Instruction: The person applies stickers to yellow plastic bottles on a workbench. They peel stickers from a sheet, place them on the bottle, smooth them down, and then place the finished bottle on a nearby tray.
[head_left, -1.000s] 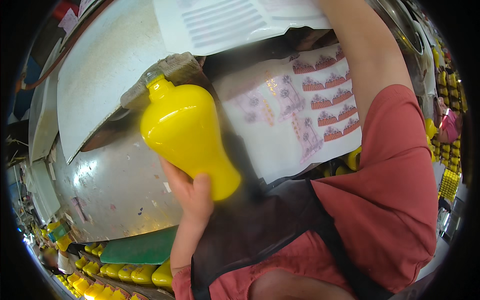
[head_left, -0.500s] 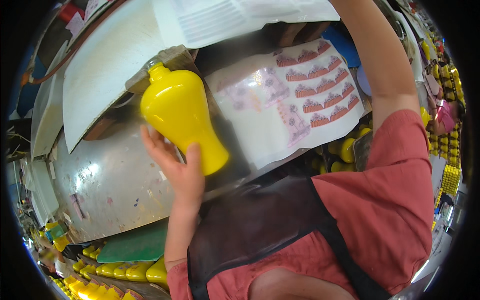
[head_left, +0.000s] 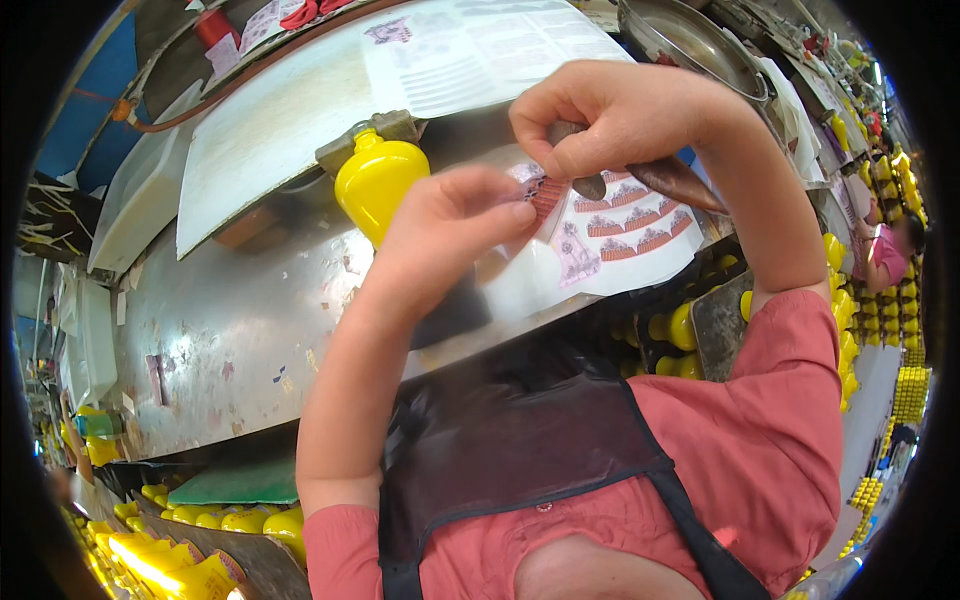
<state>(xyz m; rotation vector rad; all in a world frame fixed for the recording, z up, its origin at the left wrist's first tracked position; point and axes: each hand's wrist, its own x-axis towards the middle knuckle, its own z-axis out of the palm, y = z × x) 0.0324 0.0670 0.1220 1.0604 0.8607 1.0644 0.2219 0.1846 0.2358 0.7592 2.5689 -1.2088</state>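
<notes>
A small decal strip with a red-brown fluted border and purple flowers hangs between my two hands. My left hand pinches its left end between thumb and fingers. My right hand is closed at its upper right end, and a dark brown tool sticks out from under that palm; its exact kind is hidden. Beneath both hands lies a white decal sheet printed with rows of similar strips. Left of them, a glossy yellow vase lies with its neck on a dark block, partly covered by my left hand.
A metal worktable carries scraps of decal. Behind it stands a sloping white board; a round metal pan sits at the back right. More yellow vases are under the table's right edge, others at lower left.
My left hand has let go of the vase and moved right. My right hand has come down over the sheet from the top edge. Both hands now hold a decal strip.
</notes>
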